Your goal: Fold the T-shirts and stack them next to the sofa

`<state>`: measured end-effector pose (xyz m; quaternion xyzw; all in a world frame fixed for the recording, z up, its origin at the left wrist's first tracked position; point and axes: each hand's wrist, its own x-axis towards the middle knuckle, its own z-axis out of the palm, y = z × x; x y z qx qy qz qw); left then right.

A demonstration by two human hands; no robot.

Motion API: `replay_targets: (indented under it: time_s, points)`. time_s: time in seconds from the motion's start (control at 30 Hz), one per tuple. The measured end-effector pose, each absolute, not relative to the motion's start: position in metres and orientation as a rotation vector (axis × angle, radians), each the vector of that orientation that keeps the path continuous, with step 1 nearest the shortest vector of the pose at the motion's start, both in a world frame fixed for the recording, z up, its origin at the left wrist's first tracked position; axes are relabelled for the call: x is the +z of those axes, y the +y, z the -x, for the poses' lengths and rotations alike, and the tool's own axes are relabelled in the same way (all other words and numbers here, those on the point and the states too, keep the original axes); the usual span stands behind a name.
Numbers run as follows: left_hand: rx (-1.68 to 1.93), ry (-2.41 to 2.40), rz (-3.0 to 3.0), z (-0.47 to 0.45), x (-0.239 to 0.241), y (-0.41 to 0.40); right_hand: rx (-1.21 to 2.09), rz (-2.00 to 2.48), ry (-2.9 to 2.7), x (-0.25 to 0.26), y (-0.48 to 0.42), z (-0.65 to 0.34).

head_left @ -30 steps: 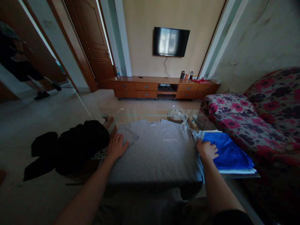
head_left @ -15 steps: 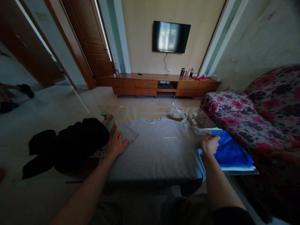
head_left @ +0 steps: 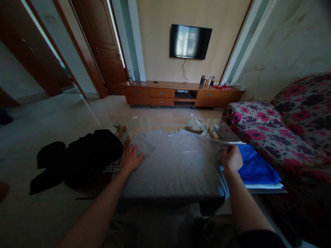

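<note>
A grey T-shirt [head_left: 173, 165] lies spread face up on a glass table [head_left: 155, 124] in front of me, its left sleeve folded inward. My left hand [head_left: 130, 159] rests flat on that folded left edge, fingers apart. My right hand [head_left: 232, 158] is closed in a pinch on the shirt's right sleeve and lifts it slightly. A folded blue garment [head_left: 254, 168] on white cloth lies just right of that hand.
A heap of black clothes [head_left: 77, 158] lies at the table's left end. A flowered sofa [head_left: 284, 127] runs along the right. Beyond the table are tiled floor, a low wooden TV cabinet [head_left: 181, 94], a wall TV [head_left: 190, 41] and wooden doors.
My right hand went from lying on the shirt's right edge to pinching the right sleeve and raising it. My left hand stayed put. A person at the far left left the view.
</note>
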<state>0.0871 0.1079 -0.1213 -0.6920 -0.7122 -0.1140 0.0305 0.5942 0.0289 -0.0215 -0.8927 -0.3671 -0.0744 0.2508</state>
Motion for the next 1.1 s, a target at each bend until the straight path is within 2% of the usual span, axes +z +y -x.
replay_targets:
  time_s: [0.17,0.27,0.43,0.57,0.77,0.97,1.1]
  points:
    - [-0.358,-2.211,2.120,-0.088,-0.118,0.106,-0.149,2.165,-2.039,-0.025,0.021,-0.536]
    - [-0.358,-2.214,2.130,-0.088,-0.116,0.105,-0.025,2.178,-2.285,-0.034,0.017,-0.511]
    - [-0.365,-2.207,2.127,-0.087,-0.116,0.104,0.004,2.318,-2.263,-0.039,0.015,-0.494]
    - [-0.359,-2.187,2.130,-0.086,-0.116,0.104,-0.044,2.253,-2.276,-0.038,0.016,-0.494]
    - [-0.342,-2.200,2.135,-0.086,-0.117,0.104,0.067,2.257,-2.284,-0.043,0.017,-0.497]
    - [-0.330,-2.200,2.129,-0.087,-0.119,0.106,0.279,2.268,-2.206,-0.035,0.019,-0.545]
    - [-0.332,-2.179,2.125,-0.086,-0.122,0.107,0.564,2.385,-1.992,-0.039,0.014,-0.601]
